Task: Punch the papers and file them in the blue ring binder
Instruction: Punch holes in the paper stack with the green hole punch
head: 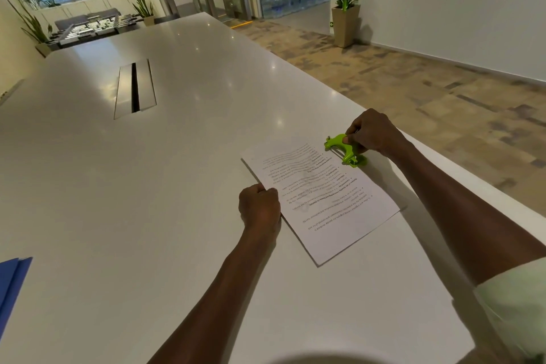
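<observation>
A stack of printed papers (322,201) lies flat on the white table (177,156), turned at an angle, text upside down to me. My left hand (260,207) grips the papers' left edge with the fingers curled over it. A small green hole punch (344,149) sits at the papers' far right edge, and my right hand (373,133) is closed on its handle from the right. The blue ring binder (13,284) lies at the table's left edge, only a corner in view, far from both hands.
A metal cable hatch (135,87) is set into the table's middle. The table's right edge runs diagonally just beyond my right hand, with carpeted floor past it. A potted plant (345,9) stands by the far wall.
</observation>
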{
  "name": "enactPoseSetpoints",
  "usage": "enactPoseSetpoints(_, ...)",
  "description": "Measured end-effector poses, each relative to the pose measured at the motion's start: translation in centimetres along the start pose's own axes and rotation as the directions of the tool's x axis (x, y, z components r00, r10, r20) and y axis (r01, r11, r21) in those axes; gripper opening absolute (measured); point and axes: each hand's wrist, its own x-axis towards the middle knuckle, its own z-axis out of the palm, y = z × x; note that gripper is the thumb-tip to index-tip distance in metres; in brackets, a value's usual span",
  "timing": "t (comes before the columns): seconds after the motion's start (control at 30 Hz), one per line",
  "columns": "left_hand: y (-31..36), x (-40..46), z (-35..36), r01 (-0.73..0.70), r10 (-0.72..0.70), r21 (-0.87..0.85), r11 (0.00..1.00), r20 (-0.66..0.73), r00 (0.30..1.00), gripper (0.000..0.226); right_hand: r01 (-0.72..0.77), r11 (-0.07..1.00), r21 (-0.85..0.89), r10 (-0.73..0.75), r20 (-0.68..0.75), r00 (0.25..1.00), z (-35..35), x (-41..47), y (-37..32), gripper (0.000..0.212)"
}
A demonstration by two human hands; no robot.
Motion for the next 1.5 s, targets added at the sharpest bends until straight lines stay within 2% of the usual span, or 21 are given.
enactPoseSetpoints(0.1, 0.6, 0.2, 0.0, -0.049, 0.052, 0.145, 0.988, -0.017, 0.998, 0.019, 0.006, 1.000, -0.011, -0.006, 0.008, 1.000, -0.1, 0.2, -0.1, 0.014)
enactPoseSetpoints(0.17, 1.3, 0.1, -0.1, -0.098, 0.104, 0.267, 0.959, -0.005, 0.995, 0.014, 0.012, 1.000, -0.025, -0.012, 0.012, 1.000, -0.1, 0.2, -0.2, 0.013)
enactPoseSetpoints(0.2, 1.6, 0.2, -0.2, -0.118, 0.122, 0.277, 0.954, 0.003, 0.993, 0.016, 0.014, 0.999, -0.030, -0.014, 0.014, 1.000, -0.1, 0.2, -0.2, 0.013)
enactPoseSetpoints(0.3, 1.5, 0.4, -0.4, -0.110, 0.107, 0.200, 0.973, 0.028, 0.994, 0.027, 0.032, 0.999, -0.039, -0.031, 0.009, 0.999, -0.1, 0.3, -0.1, 0.013)
enactPoseSetpoints(0.43, 1.4, -0.1, -0.9, -0.065, 0.064, 0.019, 0.998, 0.063, 0.996, 0.026, 0.064, 0.995, -0.077, -0.064, 0.005, 0.998, -0.1, 0.2, -0.1, 0.012)
enactPoseSetpoints(0.7, 0.5, -0.9, -0.5, -0.032, 0.046, -0.164, 0.986, 0.083, 0.995, 0.025, 0.033, 0.996, -0.082, -0.026, 0.081, 0.996, -0.6, 0.6, -0.5, 0.010)
enactPoseSetpoints(0.8, 0.3, -0.7, -0.7, -0.041, 0.059, -0.160, 0.986, 0.111, 0.992, 0.022, -0.007, 0.997, -0.078, 0.018, 0.145, 0.989, -1.1, 1.3, -0.7, 0.013)
enactPoseSetpoints(0.9, 0.3, -0.5, -0.8, -0.040, 0.062, -0.164, 0.986, 0.132, 0.989, 0.023, -0.093, 0.991, -0.093, 0.114, 0.244, 0.963, -1.8, 2.4, -1.1, 0.026)
enactPoseSetpoints(1.03, 0.2, -0.4, -0.9, -0.048, 0.070, -0.151, 0.987, 0.140, 0.988, 0.024, -0.188, 0.949, -0.254, 0.265, 0.318, 0.910, -2.3, 4.1, -1.2, 0.042)
enactPoseSetpoints(1.13, 0.0, -0.3, -0.9, -0.061, 0.082, -0.147, 0.987, 0.146, 0.986, 0.023, -0.207, 0.890, -0.405, 0.361, 0.354, 0.862, -2.3, 5.2, -1.3, 0.044)
enactPoseSetpoints(1.37, -0.5, -0.1, -0.7, -0.111, 0.123, -0.108, 0.988, 0.115, 0.986, 0.023, -0.262, 0.769, -0.583, 0.474, 0.245, 0.846, -0.3, 6.1, -1.4, 0.044)
enactPoseSetpoints(1.43, -0.6, -0.1, -0.6, -0.128, 0.137, -0.087, 0.988, 0.102, 0.985, 0.022, -0.250, 0.766, -0.593, 0.475, 0.260, 0.841, -0.4, 6.2, -1.4, 0.044)
enactPoseSetpoints(1.5, -0.7, -0.2, -0.6, -0.117, 0.126, -0.091, 0.989, 0.097, 0.987, 0.022, -0.224, 0.794, -0.565, 0.446, 0.291, 0.847, -0.6, 5.9, -1.5, 0.034)
